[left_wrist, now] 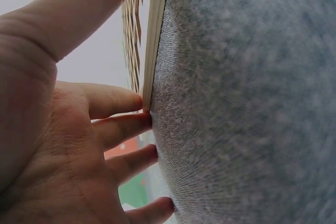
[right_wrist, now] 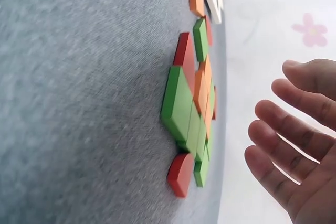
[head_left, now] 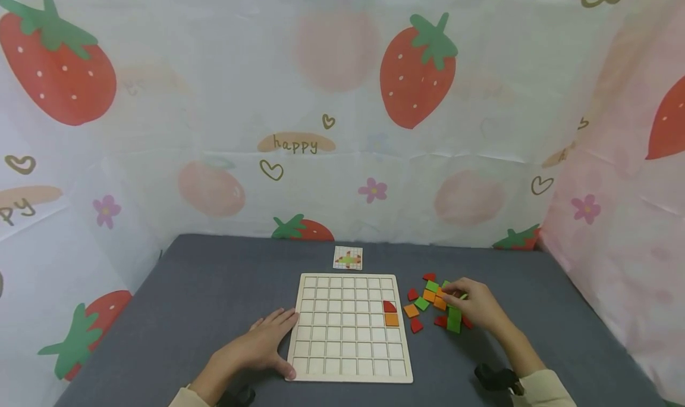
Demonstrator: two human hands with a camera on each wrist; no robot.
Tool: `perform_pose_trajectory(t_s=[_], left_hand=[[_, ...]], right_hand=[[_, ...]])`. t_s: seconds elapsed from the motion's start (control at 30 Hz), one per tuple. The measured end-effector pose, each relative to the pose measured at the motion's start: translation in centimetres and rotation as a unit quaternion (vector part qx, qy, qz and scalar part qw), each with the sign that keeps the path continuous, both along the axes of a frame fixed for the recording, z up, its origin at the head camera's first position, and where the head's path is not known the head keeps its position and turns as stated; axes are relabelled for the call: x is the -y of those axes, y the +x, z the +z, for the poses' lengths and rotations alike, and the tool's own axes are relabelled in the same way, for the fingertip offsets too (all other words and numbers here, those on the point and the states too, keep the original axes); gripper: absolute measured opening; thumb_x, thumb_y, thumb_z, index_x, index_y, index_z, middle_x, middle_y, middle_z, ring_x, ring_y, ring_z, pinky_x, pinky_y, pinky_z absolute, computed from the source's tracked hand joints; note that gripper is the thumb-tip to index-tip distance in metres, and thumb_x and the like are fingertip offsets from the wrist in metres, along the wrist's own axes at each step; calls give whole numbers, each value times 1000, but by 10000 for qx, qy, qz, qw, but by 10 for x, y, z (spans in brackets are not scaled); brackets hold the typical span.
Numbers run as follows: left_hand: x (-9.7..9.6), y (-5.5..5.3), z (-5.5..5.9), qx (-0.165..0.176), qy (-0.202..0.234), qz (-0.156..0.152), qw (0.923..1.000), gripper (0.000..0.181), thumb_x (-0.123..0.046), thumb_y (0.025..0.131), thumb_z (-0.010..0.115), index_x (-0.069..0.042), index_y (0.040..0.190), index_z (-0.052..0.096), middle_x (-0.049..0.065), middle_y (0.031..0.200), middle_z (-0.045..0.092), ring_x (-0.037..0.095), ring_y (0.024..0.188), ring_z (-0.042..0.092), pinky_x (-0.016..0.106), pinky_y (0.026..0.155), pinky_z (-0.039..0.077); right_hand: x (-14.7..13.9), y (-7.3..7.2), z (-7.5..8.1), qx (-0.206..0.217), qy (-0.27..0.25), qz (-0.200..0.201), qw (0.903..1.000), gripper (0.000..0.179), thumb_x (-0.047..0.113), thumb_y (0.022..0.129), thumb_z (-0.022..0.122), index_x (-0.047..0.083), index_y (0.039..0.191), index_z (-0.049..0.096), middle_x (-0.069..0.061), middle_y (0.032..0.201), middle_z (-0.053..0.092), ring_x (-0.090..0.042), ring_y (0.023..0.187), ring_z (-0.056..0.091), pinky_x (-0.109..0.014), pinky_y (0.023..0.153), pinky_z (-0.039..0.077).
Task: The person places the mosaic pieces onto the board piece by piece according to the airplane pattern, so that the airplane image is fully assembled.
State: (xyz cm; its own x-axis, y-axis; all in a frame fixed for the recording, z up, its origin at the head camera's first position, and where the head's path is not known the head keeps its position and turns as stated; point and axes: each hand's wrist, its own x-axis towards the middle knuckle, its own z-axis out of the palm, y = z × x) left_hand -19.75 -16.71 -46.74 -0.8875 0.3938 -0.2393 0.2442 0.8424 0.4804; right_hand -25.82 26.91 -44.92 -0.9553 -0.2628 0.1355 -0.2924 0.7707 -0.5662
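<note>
Hovering over tiles (head_left: pixel 439 303) is the right hand (head_left: pixel 478 303)

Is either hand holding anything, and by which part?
Nothing appears held: the left hand touches the left edge of the board; the right hand is above the tiles, with none visible in its fingers.

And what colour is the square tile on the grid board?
The square tile is orange; the head view shows it best.

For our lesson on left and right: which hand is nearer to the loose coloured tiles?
Right. The right hand is over the loose coloured tiles; the left hand is farther off, touching the left edge of the board.
</note>
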Motion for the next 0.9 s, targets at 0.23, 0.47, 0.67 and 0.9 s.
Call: perform_pose_trajectory(t_s=[0.23, 0.47, 0.67, 0.9], left_hand=[[0, 0, 0, -2, 37, -14, 10000, 111, -38, 58, 90, 1, 148, 37, 19, 155, 35, 42, 147, 24, 68, 112, 20], [0, 0, 2, 21, -12, -11, 10000, 110, -37, 59, 90, 0, 148, 37, 18, 156, 35, 41, 147, 24, 67, 112, 21], [0, 1, 1, -47, 8, -50, 10000, 111, -38, 59, 90, 1, 148, 37, 19, 155, 35, 42, 146, 24, 68, 111, 21], [1, 1, 2, -36, -7, -131, 9999, 111, -41, 61, 88, 1, 148, 36, 19, 156, 33, 43, 146, 24, 68, 111, 21]], right_hand=[[-12, 5, -3, 152, 11, -122, 9998, 20, 15, 91, 66, 2, 106, 72, -10, 103, 67, -17, 85, 61, -31, 70, 51], [-21, 7, -9, 306, 196, -252, 9990, 19, 14, 89, 68, 1, 102, 72, -8, 96, 67, -14, 80, 59, -28, 64, 49], [-26, 8, -11, 603, 371, -327, 9970, 20, 12, 85, 71, 0, 101, 72, -8, 92, 66, -15, 78, 58, -29, 64, 48], [-29, 8, -13, 1031, 284, -540, 9928, 23, 9, 82, 74, -1, 102, 72, -11, 98, 70, -22, 85, 65, -37, 69, 53]])
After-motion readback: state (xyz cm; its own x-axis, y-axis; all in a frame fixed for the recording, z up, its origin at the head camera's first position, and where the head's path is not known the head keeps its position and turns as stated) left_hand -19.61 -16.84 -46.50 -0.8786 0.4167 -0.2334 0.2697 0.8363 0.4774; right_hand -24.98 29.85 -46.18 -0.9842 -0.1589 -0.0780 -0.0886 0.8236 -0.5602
